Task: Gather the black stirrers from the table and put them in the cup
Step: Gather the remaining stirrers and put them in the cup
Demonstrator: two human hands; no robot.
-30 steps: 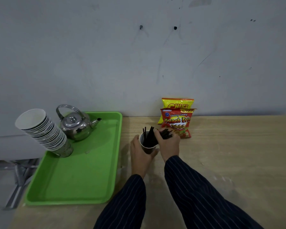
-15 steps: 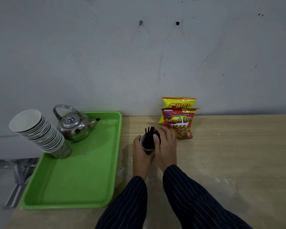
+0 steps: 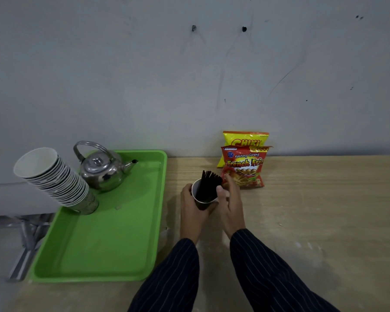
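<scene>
A dark paper cup (image 3: 203, 203) stands on the wooden table (image 3: 313, 217), tilted slightly, with a bundle of black stirrers (image 3: 208, 183) sticking out of its mouth and leaning to the right. My left hand (image 3: 193, 212) is wrapped around the cup's left side and bottom. My right hand (image 3: 231, 204) is beside the cup on the right, fingers apart, with the thumb touching the rim and the fingertips near the stirrers' tops. I see no loose stirrers on the table.
A green tray (image 3: 104, 233) lies to the left, carrying a steel kettle (image 3: 103, 168) and a leaning stack of paper cups (image 3: 54, 180). Two snack bags (image 3: 244, 163) stand against the grey wall just behind the cup.
My right hand pushed the held stirrers down into the cup, let go and drew back to the cup's right side. My left hand kept its hold on the cup.
</scene>
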